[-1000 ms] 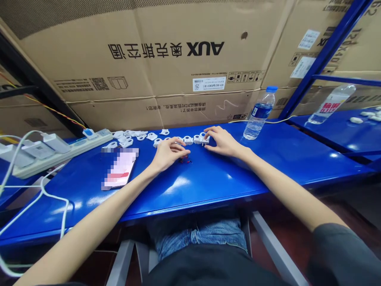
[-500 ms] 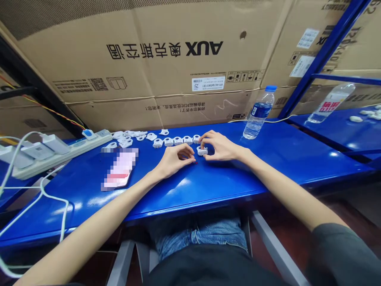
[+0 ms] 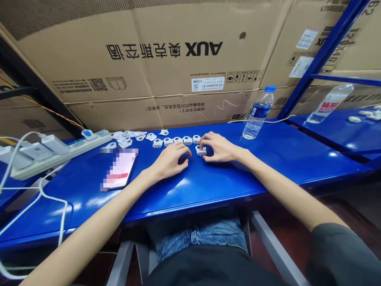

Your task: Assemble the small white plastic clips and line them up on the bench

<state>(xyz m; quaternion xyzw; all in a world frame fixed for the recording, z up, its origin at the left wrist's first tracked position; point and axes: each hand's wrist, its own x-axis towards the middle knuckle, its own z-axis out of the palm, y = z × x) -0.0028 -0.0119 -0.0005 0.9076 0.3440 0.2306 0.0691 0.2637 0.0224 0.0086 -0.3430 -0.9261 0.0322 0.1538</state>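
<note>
Small white plastic parts (image 3: 177, 140) lie in a row at the back of the blue table (image 3: 208, 182), with more heaped to the left (image 3: 127, 137). My right hand (image 3: 218, 147) pinches one white part (image 3: 201, 150) just in front of the row. My left hand (image 3: 169, 161) rests on the table beside it, fingers curled over a small red piece (image 3: 185, 160); whether it grips that piece is unclear.
A phone (image 3: 119, 170) lies left of my hands. A power strip (image 3: 56, 153) with chargers and white cables sits at far left. A water bottle (image 3: 258, 113) stands at right; another bottle (image 3: 330, 104) lies on the neighbouring table. Cardboard boxes (image 3: 166, 59) wall the back.
My right hand lifted one white part off the row's right end and drew it toward me. My left hand shifted slightly over the red piece.
</note>
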